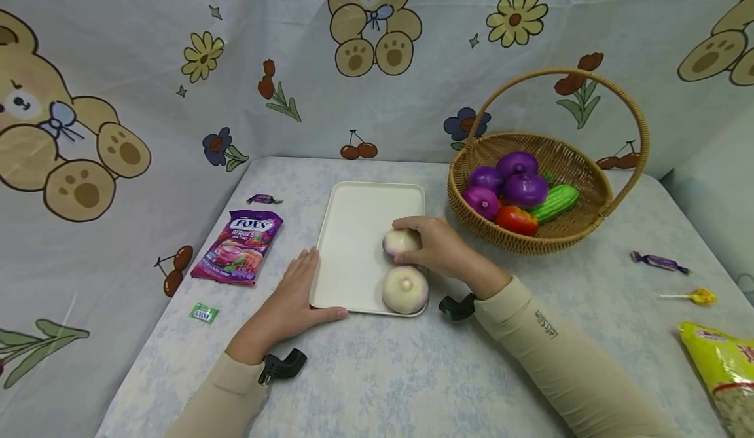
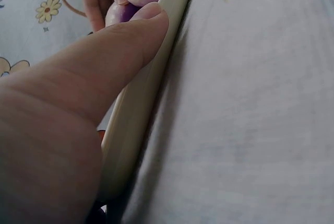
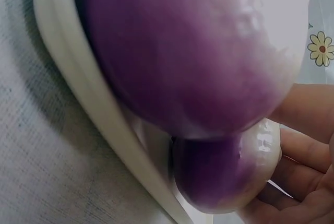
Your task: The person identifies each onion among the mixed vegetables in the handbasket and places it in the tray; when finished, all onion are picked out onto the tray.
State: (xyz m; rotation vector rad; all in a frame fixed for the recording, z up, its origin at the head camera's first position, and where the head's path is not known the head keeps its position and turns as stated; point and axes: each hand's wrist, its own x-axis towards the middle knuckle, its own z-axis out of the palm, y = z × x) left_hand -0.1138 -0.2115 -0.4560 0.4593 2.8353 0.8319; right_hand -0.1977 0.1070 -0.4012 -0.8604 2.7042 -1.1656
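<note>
"Where are we holding the farther turnip (image 1: pixel 397 241), going by the tray (image 1: pixel 353 248)?"

"We are gripping it at the tray's right side, our right hand (image 1: pixel 443 246) reaching in from beyond that edge. The turnip is sitting between our curled fingers on its far side and our thumb on its near side. Whether it is resting on the tray's floor, we are finding hard to tell."

"And the nearer turnip (image 1: pixel 405 291)?"

"It is lying loose in the tray's near right corner, just nearer us than our right hand."

"What are we doing with our left hand (image 1: pixel 291 304)?"

"We are laying it spread and holding nothing, fingers touching the tray's left rim, thumb stretching along the near rim."

"What is flanking the tray?"

"To its right, a basket (image 1: pixel 530 243) is holding purple onions (image 1: pixel 524 190); to its left, a candy bag (image 1: pixel 238 248) is lying on the table (image 1: pixel 365 379)."
</note>
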